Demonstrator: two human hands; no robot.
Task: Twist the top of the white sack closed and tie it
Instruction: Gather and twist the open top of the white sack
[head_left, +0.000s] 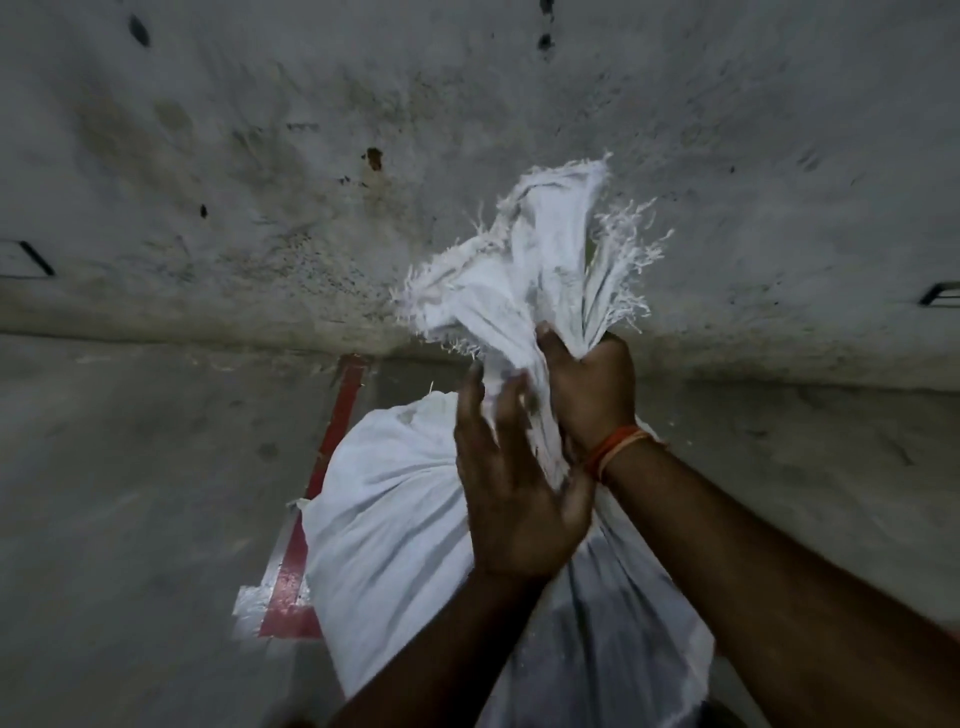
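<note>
We have the white sack (467, 545) neck gathered: right hand (589, 387) fisted around it, left hand (511, 483) spread against the cloth. Tight twisting and tying remain.

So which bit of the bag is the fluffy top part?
Find the big white sack standing on the grey floor. Follow it up to the right hand, which squeezes its neck. The fluffy top fans out just above that fist, the only part with frayed, stringy edges.
</note>
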